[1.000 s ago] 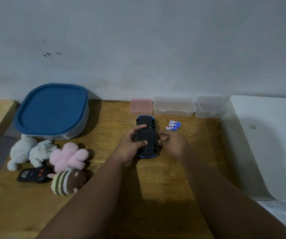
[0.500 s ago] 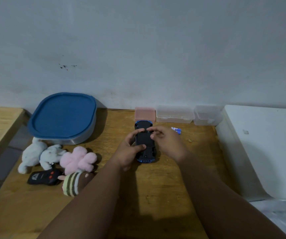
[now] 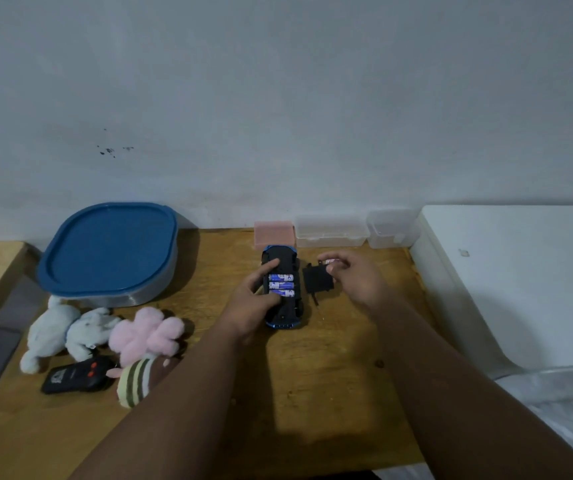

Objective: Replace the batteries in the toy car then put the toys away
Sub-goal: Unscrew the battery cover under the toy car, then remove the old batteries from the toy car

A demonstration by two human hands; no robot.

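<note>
The car [image 3: 285, 315], clamped belly-up in the curled left hand [image 3: 243, 306], should be held still while its three batteries [image 3: 281, 285] are lifted out singly, the right hand [image 3: 357, 278], by the cover [image 3: 316, 282] right of the car, having fingers curled, possibly on something small.

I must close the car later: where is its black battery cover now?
In the head view, the flat black plastic battery cover lies on the wooden table just right of the upturned blue toy car, beside the right hand.

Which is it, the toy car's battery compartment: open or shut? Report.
Open. Three batteries lie exposed in the upturned toy car, and the black cover is off, beside it.
</note>
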